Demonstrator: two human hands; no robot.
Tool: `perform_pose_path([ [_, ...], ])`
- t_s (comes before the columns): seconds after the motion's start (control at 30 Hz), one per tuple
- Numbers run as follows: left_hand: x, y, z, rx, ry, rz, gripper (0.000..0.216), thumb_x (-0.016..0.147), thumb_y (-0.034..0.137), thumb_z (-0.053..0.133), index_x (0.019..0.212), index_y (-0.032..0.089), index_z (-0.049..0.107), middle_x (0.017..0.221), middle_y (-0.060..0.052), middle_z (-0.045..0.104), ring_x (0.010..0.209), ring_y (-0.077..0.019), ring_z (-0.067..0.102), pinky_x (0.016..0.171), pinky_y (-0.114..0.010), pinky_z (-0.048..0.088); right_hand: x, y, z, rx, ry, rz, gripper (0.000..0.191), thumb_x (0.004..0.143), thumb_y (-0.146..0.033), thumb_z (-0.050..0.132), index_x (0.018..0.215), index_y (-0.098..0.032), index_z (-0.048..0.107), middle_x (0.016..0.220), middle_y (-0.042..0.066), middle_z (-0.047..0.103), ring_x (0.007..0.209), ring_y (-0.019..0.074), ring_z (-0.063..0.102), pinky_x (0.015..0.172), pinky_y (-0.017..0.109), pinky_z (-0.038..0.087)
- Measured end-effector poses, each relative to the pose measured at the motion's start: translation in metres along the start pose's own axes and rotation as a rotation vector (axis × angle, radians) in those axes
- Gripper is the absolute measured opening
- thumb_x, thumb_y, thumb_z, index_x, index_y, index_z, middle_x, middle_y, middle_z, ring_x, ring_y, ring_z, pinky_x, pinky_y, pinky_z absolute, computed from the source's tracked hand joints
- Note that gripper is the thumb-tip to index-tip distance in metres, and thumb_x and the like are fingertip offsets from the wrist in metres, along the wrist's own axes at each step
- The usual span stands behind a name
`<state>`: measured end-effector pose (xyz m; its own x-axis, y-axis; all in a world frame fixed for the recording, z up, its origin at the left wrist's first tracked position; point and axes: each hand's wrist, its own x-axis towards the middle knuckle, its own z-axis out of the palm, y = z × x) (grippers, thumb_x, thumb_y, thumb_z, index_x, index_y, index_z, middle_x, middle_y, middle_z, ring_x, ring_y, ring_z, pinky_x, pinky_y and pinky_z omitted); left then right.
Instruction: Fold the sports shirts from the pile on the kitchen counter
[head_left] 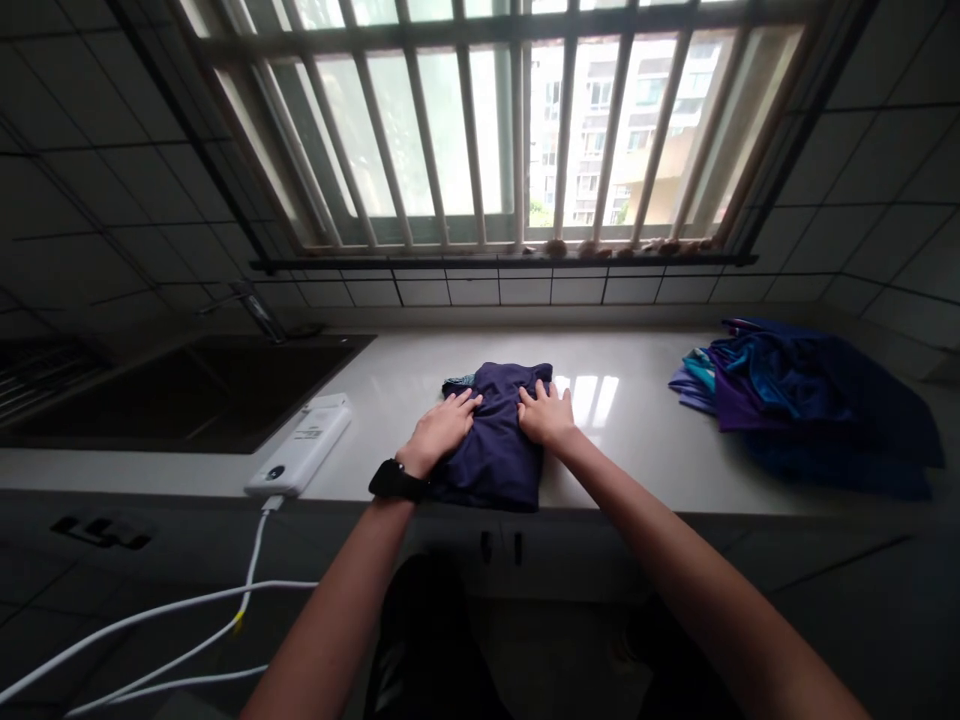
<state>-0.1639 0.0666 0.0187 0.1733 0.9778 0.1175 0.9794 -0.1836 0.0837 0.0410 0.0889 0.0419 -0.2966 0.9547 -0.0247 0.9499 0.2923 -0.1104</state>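
A dark navy piece of folded cloth (501, 455) lies on the white countertop (615, 450) near its front edge. My left hand (444, 425) rests on the cloth's left side, fingers stretched out over it. On the upper right part of the cloth lies my right hand (546, 412), its fingers spread. Both palms face down, and neither hand grips anything. A bit of light blue patterned fabric (459, 382) peeks out at the cloth's upper left corner. A black watch (397, 480) is strapped on my left wrist.
To the right sits a heap of blue and purple fabrics (795, 390). A white power bank (304, 445) with a plugged-in cable (255, 560) stands left of the cloth. Farther left is a dark sink (195, 390) with a faucet (259, 310). A barred window (480, 130) is behind.
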Motion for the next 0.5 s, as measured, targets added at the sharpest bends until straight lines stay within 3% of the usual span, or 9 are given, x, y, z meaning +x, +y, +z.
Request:
perform_pose_path([
  [0.13, 0.018, -0.014, -0.015, 0.048, -0.051, -0.135, 0.053, 0.102, 0.016, 0.04, 0.151, 0.022, 0.058, 0.164, -0.01, 0.048, 0.15, -0.0276, 0.049, 0.123, -0.042, 0.041, 0.039, -0.027, 0.003, 0.061, -0.017, 0.027, 0.061, 0.107, -0.033, 0.028, 0.165, -0.015, 0.039, 0.173, 0.02, 0.029, 0.159, 0.0416, 0.026, 0.124, 0.067, 0.018],
  [0.23, 0.012, 0.002, -0.015, 0.108, -0.005, -0.212, 0.055, 0.103, 0.02, 0.041, 0.156, 0.017, 0.052, 0.165, -0.015, 0.047, 0.153, -0.0294, 0.043, 0.126, -0.041, 0.036, 0.066, -0.043, 0.005, 0.099, -0.028, 0.043, 0.061, 0.107, -0.031, 0.026, 0.166, -0.017, 0.036, 0.174, 0.018, 0.025, 0.159, 0.0417, 0.023, 0.123, 0.069, 0.016],
  [0.37, -0.004, 0.028, 0.0, 0.099, -0.028, -0.352, 0.059, 0.106, 0.042, 0.039, 0.161, 0.019, 0.046, 0.169, -0.018, 0.038, 0.156, -0.0364, 0.036, 0.124, -0.053, 0.037, 0.095, -0.058, 0.008, 0.113, -0.019, 0.077, 0.061, 0.108, -0.032, 0.024, 0.166, -0.02, 0.036, 0.175, 0.015, 0.024, 0.16, 0.0396, 0.022, 0.124, 0.067, 0.014],
  [0.5, -0.002, 0.026, 0.003, 0.083, -0.061, -0.448, 0.061, 0.107, 0.042, 0.03, 0.164, 0.024, 0.04, 0.174, -0.012, 0.029, 0.161, -0.0347, 0.027, 0.127, -0.057, 0.03, 0.116, -0.068, 0.009, 0.112, -0.026, 0.078, 0.061, 0.108, -0.031, 0.025, 0.167, -0.021, 0.035, 0.176, 0.014, 0.021, 0.16, 0.0394, 0.021, 0.125, 0.068, 0.012],
])
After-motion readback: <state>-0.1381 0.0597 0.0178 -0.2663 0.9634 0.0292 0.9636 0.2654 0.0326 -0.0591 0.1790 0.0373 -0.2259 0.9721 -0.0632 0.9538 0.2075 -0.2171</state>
